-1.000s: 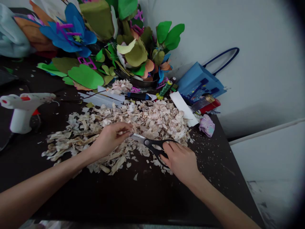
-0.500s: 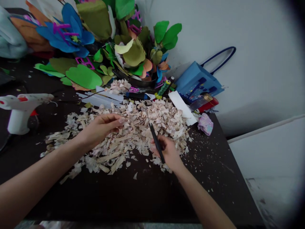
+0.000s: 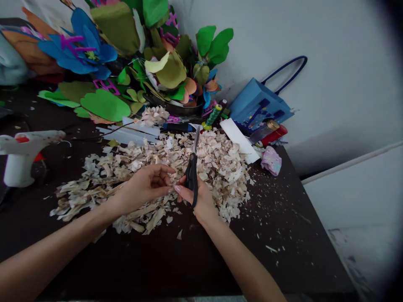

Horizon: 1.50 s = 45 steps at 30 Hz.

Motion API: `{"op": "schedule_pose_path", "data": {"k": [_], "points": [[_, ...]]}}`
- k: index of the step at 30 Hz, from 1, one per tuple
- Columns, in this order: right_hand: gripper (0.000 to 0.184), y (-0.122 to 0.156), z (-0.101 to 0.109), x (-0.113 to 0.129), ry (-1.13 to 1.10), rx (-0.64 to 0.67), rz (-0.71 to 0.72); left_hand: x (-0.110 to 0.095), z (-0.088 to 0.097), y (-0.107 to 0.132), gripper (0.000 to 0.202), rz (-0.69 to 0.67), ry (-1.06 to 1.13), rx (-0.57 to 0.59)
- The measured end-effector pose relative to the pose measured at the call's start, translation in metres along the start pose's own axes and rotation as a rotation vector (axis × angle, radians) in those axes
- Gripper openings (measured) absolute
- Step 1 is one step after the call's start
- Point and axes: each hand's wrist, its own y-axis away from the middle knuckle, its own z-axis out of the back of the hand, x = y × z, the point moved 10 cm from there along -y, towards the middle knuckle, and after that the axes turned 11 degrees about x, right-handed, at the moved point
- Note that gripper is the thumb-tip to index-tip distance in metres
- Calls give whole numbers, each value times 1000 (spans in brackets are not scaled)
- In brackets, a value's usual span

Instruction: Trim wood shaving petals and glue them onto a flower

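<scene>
I see the right hand (image 3: 202, 205) closed around black-handled scissors (image 3: 191, 176) held upright, the left hand (image 3: 141, 188) loosely curled just beside them above pale shavings (image 3: 218, 167).

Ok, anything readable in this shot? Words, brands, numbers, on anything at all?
No readable words, brands or numbers in this view.
Blue bag: dark blue shapes, can't tell if they are letters.
Red cylinder: too blurred to tell if it has a label.
White glue gun: red marks, nothing legible.
Black-handled scissors: no legible marking.
</scene>
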Motion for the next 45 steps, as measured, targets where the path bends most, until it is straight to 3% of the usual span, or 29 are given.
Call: {"op": "schedule_pose_path", "data": {"k": [6,11,23,33,40,45], "points": [[26,4,-1,-4,-18,33,-9,5,-12,1,40,25,-14,74],[24,6,7,4,3,-6,22,5,1,0,36,26,-31,-1],[26,7,6,0,-17,-34,-1,-3,-14,6,27,52,-366,-1],[26,6,13,-3,-13,-43,15,0,-20,6,37,122,-198,79],[24,9,14,0,-36,-59,28,17,-24,4,38,169,61,127],[24,9,12,-1,-19,-42,36,-1,-17,5,22,40,-219,24]]}}
